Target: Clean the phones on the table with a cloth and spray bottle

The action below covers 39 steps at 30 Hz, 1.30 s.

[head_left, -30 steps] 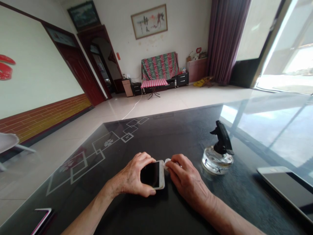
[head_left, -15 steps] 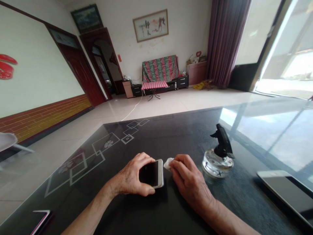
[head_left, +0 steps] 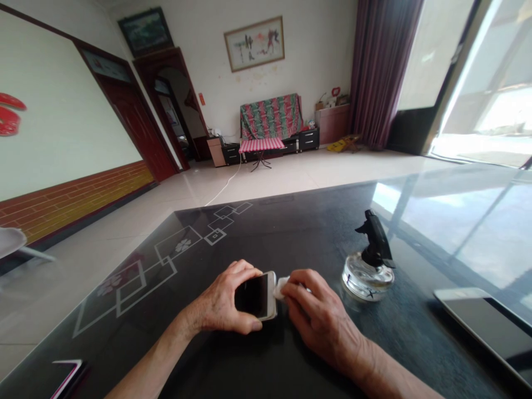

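A white-framed phone [head_left: 254, 296] with a dark screen is in my left hand [head_left: 224, 299], gripped between the thumb on its near edge and the fingers on its far edge. My right hand [head_left: 318, 307] pinches a small white cloth or tissue [head_left: 281, 288] at the phone's right end. The cloth appears to touch that end. To the right of my right hand stands a clear spray bottle [head_left: 368, 277] with a black trigger head.
On the dark glossy table [head_left: 266, 233], a white tablet [head_left: 494, 327] lies at the right and a pink-edged device [head_left: 68, 379] at the near left corner. Further off are a small checkered table [head_left: 261, 145] and a white chair [head_left: 11, 242].
My right hand has shifted slightly left and nearer to me, bringing the cloth against the phone's right end. My left hand keeps its hold on the phone.
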Tool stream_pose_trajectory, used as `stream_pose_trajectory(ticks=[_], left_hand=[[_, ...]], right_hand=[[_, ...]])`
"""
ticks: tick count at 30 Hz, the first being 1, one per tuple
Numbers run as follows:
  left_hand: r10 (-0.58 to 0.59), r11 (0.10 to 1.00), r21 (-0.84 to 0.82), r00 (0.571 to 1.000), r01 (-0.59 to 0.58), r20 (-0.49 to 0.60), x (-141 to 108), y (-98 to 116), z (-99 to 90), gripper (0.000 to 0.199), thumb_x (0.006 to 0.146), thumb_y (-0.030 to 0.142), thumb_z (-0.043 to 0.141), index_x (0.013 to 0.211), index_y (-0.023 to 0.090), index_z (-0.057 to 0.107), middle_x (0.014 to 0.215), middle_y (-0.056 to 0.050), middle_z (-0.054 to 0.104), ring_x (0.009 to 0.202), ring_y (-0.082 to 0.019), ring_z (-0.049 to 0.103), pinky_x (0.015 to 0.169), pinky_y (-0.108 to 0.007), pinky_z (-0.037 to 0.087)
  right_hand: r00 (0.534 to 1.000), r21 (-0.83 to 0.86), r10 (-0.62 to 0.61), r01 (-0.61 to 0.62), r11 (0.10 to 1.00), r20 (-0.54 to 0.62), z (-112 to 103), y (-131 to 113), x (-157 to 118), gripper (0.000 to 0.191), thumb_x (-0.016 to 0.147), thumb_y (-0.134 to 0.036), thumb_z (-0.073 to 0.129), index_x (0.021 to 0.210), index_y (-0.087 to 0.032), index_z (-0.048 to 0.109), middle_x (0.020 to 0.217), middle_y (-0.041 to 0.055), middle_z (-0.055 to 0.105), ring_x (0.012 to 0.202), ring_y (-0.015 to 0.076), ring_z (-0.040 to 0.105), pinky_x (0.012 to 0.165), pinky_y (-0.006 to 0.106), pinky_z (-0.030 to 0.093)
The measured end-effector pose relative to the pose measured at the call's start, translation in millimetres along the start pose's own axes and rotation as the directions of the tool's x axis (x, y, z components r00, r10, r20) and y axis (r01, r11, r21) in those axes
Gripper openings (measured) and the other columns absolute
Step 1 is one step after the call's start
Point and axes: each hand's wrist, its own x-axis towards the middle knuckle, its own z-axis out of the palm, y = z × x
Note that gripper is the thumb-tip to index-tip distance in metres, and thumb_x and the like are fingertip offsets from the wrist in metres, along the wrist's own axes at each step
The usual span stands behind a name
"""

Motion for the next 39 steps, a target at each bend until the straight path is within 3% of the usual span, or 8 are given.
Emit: stream_pose_trajectory(ticks=[6, 15, 22, 29, 39], left_hand=[[-0.001, 1.0, 0.005, 1.0, 0.001, 0.004, 1, 1, 1.0, 0.066, 0.048, 0.019, 0.081, 0.11, 0.022, 0.058, 0.106, -0.001, 0.055, 0.098, -0.023, 0.051, 0.09, -0.034, 0.044], [-0.003, 1.0, -0.009, 1.0, 0.003, 0.008, 1, 1, 0.9, 0.063, 0.048, 0.02, 0.081, 0.108, 0.023, 0.059, 0.105, -0.002, 0.056, 0.096, -0.023, 0.052, 0.088, -0.035, 0.044], [0.017, 0.998, -0.064, 1.0, -0.017, 0.01, 0, 6, -3.1, 0.062, 0.05, 0.019, 0.079, 0.109, 0.022, 0.059, 0.105, -0.002, 0.056, 0.096, -0.023, 0.053, 0.087, -0.034, 0.045], [0.037, 0.997, -0.071, 0.999, -0.036, 0.021, 1, 15, 0.7, 0.064, 0.048, 0.021, 0.08, 0.108, 0.022, 0.06, 0.104, -0.002, 0.056, 0.094, -0.023, 0.053, 0.085, -0.034, 0.045], [0.013, 0.996, -0.084, 0.999, -0.016, -0.039, 1, 5, -7.9, 0.062, 0.05, 0.02, 0.08, 0.109, 0.021, 0.061, 0.103, -0.003, 0.058, 0.095, -0.024, 0.054, 0.087, -0.035, 0.045]], right_hand=[[1.0, -0.082, 0.0, -0.002, 0.997, -0.028, 1, 7, -3, 0.017, 0.087, -0.007, 0.049, 0.095, -0.016, 0.061, 0.096, 0.0082, 0.055, 0.085, 0.0186, 0.053, 0.076, 0.035, 0.049], [0.993, -0.031, -0.038, 0.042, 0.999, 0.112, -2, -1, -4, 0.021, 0.086, -0.005, 0.048, 0.096, -0.017, 0.062, 0.091, 0.0066, 0.056, 0.081, 0.0178, 0.053, 0.075, 0.034, 0.049], [1.0, 0.095, -0.017, 0.014, 0.995, 0.026, -4, -3, -4, 0.021, 0.088, -0.007, 0.049, 0.102, -0.018, 0.059, 0.097, 0.0073, 0.054, 0.086, 0.017, 0.055, 0.077, 0.032, 0.052], [0.994, 0.066, 0.091, -0.087, 0.994, -0.062, -2, 3, 1, 0.017, 0.089, -0.011, 0.048, 0.098, -0.019, 0.06, 0.096, 0.0068, 0.054, 0.086, 0.0165, 0.057, 0.078, 0.031, 0.053], [0.999, 0.073, -0.04, 0.038, 0.997, 0.025, -12, -23, 0, 0.024, 0.087, -0.006, 0.05, 0.106, -0.019, 0.057, 0.097, 0.0075, 0.055, 0.083, 0.0157, 0.057, 0.075, 0.03, 0.054]])
